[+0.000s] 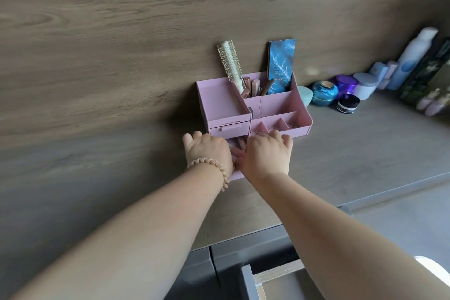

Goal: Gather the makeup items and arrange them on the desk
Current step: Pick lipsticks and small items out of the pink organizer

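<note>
A pink organizer (275, 107) stands on the grey desk (353, 143) against the wooden wall. Its back compartments hold a round hairbrush (230, 63), a blue palette box (281, 66) and several pink-brown makeup sticks (255, 86). Its lower drawer (235, 176) is pulled out toward me. My left hand (209, 152), with a coiled hair tie on the wrist, lies palm down over the drawer. My right hand (266, 153) lies beside it, touching it, fingers bent at the organizer's front edge. A small pinkish item (242, 144) shows between them. Both hands' fingertips are hidden.
Right of the organizer a row of jars and bottles lines the wall: a mint jar (305, 96), a teal jar (325, 92), a purple jar (345, 84), a black jar (348, 103), a white jar (366, 85) and a tall spray bottle (414, 56). A desk drawer (275, 282) is open below.
</note>
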